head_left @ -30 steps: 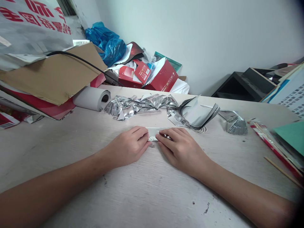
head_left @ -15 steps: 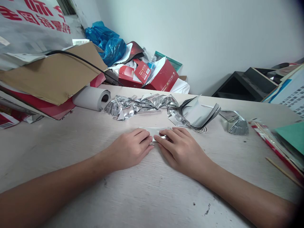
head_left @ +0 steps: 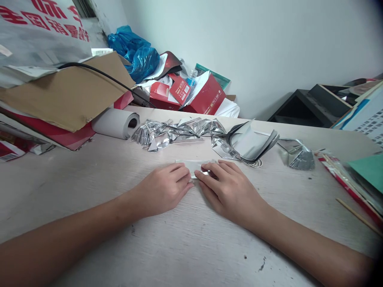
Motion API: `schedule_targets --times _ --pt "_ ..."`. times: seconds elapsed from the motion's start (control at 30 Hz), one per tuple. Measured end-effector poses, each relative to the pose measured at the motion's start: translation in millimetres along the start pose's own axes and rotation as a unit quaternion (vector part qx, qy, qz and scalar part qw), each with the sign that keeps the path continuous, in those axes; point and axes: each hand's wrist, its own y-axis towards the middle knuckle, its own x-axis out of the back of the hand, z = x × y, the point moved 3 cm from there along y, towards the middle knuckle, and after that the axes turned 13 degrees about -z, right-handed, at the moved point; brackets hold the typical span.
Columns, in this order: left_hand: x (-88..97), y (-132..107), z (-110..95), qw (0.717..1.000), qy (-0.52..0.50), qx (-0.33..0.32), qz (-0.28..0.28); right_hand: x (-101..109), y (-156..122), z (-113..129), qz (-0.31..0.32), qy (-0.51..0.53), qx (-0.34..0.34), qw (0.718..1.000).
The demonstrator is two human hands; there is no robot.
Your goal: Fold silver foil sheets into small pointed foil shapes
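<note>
Flat on the pale table (head_left: 179,247) lies a small strip of silver foil paper (head_left: 195,164), its whitish side up with a shiny edge near my right fingers. My left hand (head_left: 167,186) presses the strip's left end, fingers bent and held together. On the other end, my right hand (head_left: 226,185) grips with curled fingers, the thumb low beside the near edge. Both hands cover much of the strip. Just beyond them sit folded silver foil pieces (head_left: 170,133), a curled stack of paper sheets (head_left: 251,143) and a fan-shaped foil piece (head_left: 299,154).
At the left stand a paper roll (head_left: 112,122) and a cardboard sheet (head_left: 68,93) on a pile. Red boxes (head_left: 206,95) and a blue plastic bag (head_left: 134,52) lie behind the table. A thin stick (head_left: 357,217) and a green folder (head_left: 368,171) are at the right.
Both hands stay on the foil strip in nearly the same pose. The whole view has shifted very slightly.
</note>
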Motion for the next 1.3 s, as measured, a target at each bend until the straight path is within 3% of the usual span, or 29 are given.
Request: schedule_targets --times 0.43,0.8,1.0,1.3 --pt "2.1 0 -3 1.000 0.010 -0.010 -0.005 -1 1 -2 -0.006 0.004 0.014 1.000" --pt "0.3 0 -4 1.000 0.020 -0.004 -0.011 -5 -1 -3 -0.002 0.052 0.095 0.994" --pt "0.2 -2 -1 1.000 0.020 0.007 -0.008 -5 1 -3 -0.002 0.057 0.095 0.994" --pt "5.8 6 0 0.998 0.054 -0.008 -0.038 -6 9 6 -0.002 0.058 0.121 0.991"
